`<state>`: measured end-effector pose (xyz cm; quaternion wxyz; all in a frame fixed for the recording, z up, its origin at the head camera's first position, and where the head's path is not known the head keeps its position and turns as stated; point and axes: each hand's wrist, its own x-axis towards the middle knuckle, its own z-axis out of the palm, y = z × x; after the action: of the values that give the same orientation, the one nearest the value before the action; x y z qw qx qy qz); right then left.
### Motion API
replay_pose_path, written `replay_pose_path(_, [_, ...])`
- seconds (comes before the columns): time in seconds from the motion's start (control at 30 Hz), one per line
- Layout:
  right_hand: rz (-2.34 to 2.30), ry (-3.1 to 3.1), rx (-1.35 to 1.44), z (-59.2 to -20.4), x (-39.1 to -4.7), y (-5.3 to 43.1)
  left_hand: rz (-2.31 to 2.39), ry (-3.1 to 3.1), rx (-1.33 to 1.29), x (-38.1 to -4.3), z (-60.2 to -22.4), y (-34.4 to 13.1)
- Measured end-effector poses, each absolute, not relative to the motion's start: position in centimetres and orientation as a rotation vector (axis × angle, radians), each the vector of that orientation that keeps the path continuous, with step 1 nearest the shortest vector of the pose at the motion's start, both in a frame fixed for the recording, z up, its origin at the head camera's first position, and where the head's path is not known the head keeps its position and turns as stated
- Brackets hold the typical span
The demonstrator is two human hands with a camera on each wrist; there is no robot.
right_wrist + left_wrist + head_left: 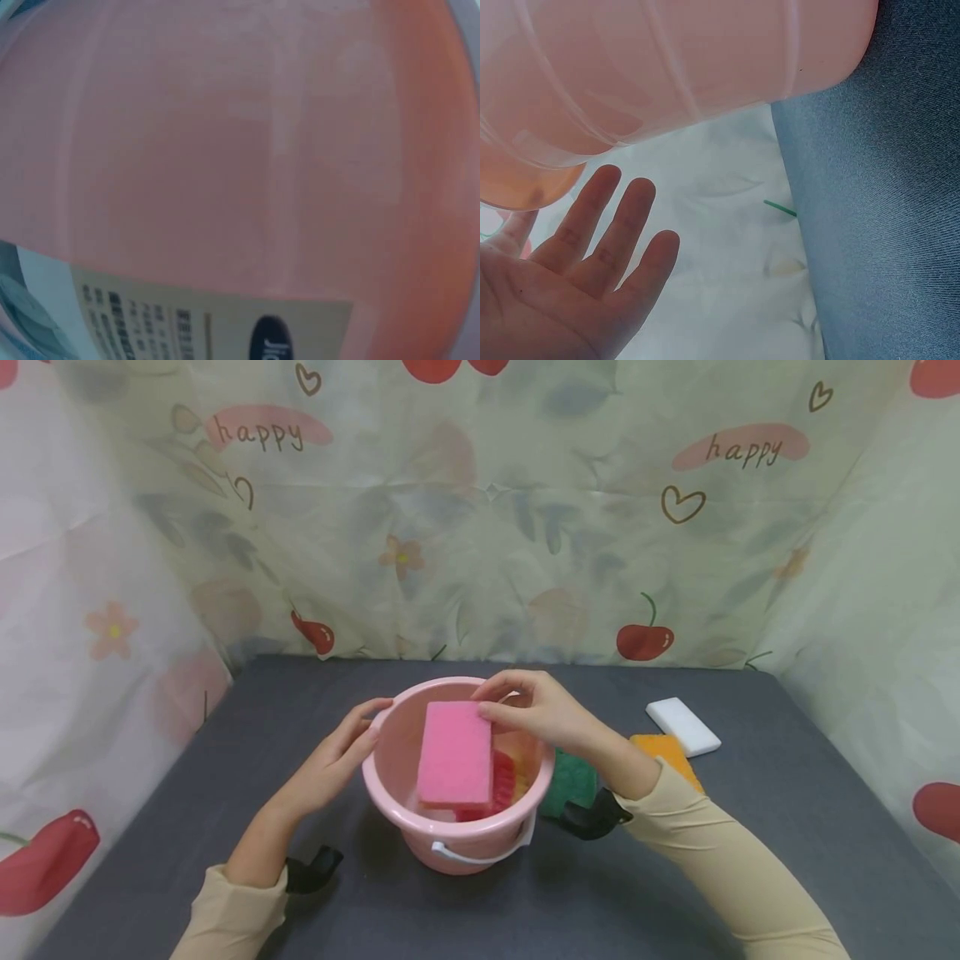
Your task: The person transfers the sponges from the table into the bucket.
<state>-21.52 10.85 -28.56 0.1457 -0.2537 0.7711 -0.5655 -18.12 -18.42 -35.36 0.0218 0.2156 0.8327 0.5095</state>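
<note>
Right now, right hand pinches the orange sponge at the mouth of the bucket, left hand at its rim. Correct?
Wrong sponge: the head view shows the right hand pinching the pink sponge at the mouth of the bucket, left hand at its rim. The orange sponge lies outside.

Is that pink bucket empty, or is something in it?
Not empty: a red thing and a yellow one show inside the bucket, past the pink sponge the right hand pinches.
</note>
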Motion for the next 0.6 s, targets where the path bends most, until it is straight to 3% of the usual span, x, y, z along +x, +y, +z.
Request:
replay_pose_path(0.37, [-1.580,2.222,-0.747,-28.5,-21.3,10.0,1.586,2.570,0.652,-18.0,-35.4,-18.4])
replay_pose_path(0.6, [-1.310,2.320,-0.851,-28.6,-21.6,9.7,1.583,2.570,0.643,-18.0,-35.3,-18.3])
